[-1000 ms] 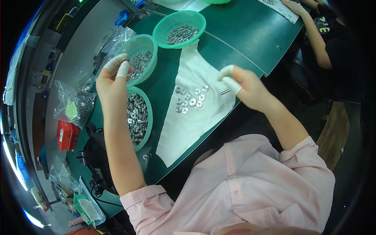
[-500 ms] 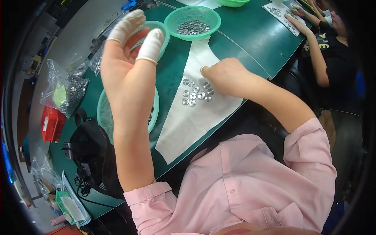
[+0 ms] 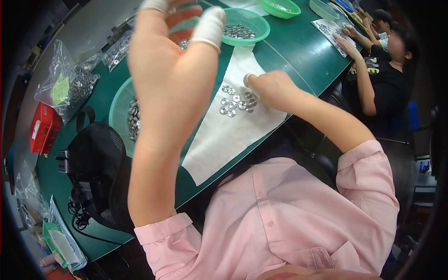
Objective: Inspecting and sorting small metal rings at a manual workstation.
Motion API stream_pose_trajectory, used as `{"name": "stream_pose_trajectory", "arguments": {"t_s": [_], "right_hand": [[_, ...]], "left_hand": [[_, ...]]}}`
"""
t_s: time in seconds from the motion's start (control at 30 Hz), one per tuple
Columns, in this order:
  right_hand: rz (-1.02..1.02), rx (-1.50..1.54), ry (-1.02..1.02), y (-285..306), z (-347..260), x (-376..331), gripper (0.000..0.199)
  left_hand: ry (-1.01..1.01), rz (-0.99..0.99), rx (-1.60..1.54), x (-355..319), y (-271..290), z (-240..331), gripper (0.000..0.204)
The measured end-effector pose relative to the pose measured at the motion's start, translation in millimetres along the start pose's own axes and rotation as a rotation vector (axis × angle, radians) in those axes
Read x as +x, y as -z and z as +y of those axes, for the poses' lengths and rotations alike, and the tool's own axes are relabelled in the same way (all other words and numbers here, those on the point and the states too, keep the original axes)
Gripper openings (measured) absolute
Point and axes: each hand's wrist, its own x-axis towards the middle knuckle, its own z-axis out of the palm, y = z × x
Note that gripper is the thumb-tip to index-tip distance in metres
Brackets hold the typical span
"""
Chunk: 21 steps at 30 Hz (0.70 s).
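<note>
White-tipped, drawn up nearer the viewpoint than a second ago, with fingers parted around nothing visible: left hand. Now lowered beside the discs, apparently centring work there, with grasp of fingers impossible to tell: right hand. Of the discs: silvery, round, centre-holed, loosely clustered on the cloth.

Black fisheye corners, bent edges; faint sheen on tabletop.

The discs are shiny metal, the cloth matt, the table smooth and glossy, the basket meshed plastic, the bag clear, crinkled plastic.
</note>
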Motion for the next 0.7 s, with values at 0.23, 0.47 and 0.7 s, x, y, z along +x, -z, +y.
{"name": "stream_pose_trajectory", "arguments": {"t_s": [0.23,0.47,0.7], "right_hand": [[0.366,1.678,-0.248,-17.3,34.3,-52.0,0.015],[0.322,2.196,-0.211,-11.1,48.5,-82.4,0.013],[0.258,2.300,-0.167,-21.3,56.0,-95.3,0.012]], "left_hand": [[-0.261,-0.512,0.360,-10.9,-25.4,-68.3,0.031],[0.067,-0.815,0.263,-29.7,-74.7,-83.6,0.035],[-0.097,-0.773,0.245,-41.2,-92.2,-104.3,0.024]]}}
